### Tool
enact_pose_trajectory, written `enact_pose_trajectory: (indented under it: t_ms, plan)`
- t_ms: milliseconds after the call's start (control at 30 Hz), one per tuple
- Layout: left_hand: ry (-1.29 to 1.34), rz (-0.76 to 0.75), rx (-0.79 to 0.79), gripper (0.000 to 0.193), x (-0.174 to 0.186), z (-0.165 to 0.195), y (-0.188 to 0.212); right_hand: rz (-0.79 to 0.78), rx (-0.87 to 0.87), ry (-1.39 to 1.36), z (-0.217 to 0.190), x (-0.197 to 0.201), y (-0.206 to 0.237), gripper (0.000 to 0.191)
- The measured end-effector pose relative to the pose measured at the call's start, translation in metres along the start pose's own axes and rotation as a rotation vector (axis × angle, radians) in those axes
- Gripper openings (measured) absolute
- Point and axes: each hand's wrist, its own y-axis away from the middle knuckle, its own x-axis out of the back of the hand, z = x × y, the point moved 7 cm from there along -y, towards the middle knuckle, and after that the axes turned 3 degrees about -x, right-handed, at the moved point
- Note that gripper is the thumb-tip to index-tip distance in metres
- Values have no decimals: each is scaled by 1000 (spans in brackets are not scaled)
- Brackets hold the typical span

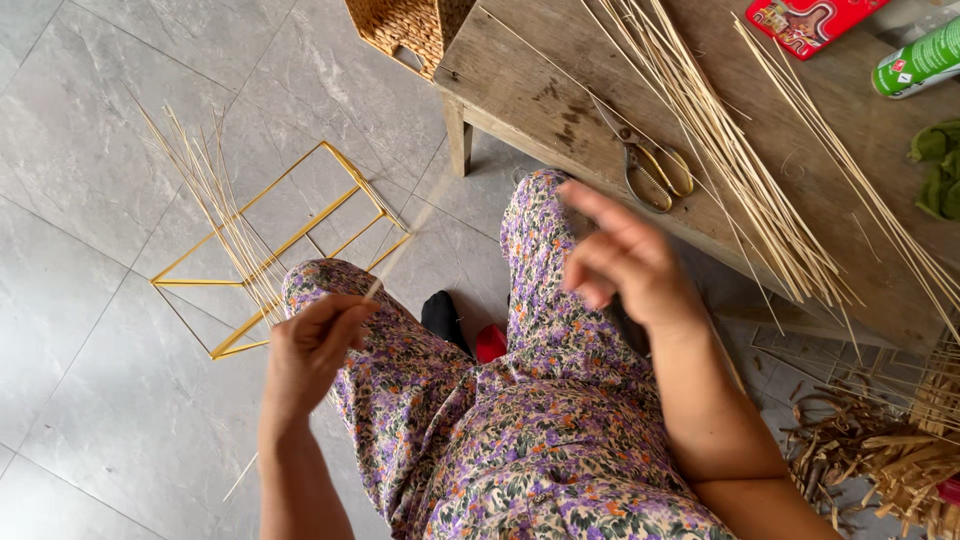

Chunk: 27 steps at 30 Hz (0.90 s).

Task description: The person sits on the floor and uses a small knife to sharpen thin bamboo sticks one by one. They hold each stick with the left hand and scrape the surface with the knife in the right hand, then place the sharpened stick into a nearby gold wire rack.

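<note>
Pinching a thin stick, left hand hovers over open floor.

Grey marbled stone floor tiles, pale veining. Weathered grey-brown wooden low table with dark stains. Pale straw-yellow thin bamboo slivers across it; same colour for the loose sliver bunch on the floor. Bright yellow thin-rod frame. Floral cotton trousers: purple and white blooms, green leaves, orange flecks. Scissors: dull steel blades, brass-yellow handles. Tan woven wicker basket. Red flat printed packet. Green and white cylindrical can. Green crumpled cloth. Black and red items between the knees, possibly footwear. Brown dried strip scraps.
</note>
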Motion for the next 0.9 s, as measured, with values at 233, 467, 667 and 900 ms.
enact_pose_trajectory:
  t_ms: [233,467,667,900]
  plan:
    - [-43,-181,29,15,-45,10,-1,-251,-214,82,51,-80,-15,49]
    - [-125,-204,-41,16,-61,25,-1,-218,-241,57,65,-80,-16,36]
    - [-103,-140,-2,19,-64,30,-4,-246,-247,-1,77,-84,-14,36]
    - [-117,-137,-160,15,-51,43,-1,-9,-124,-11,45,-21,-23,29]
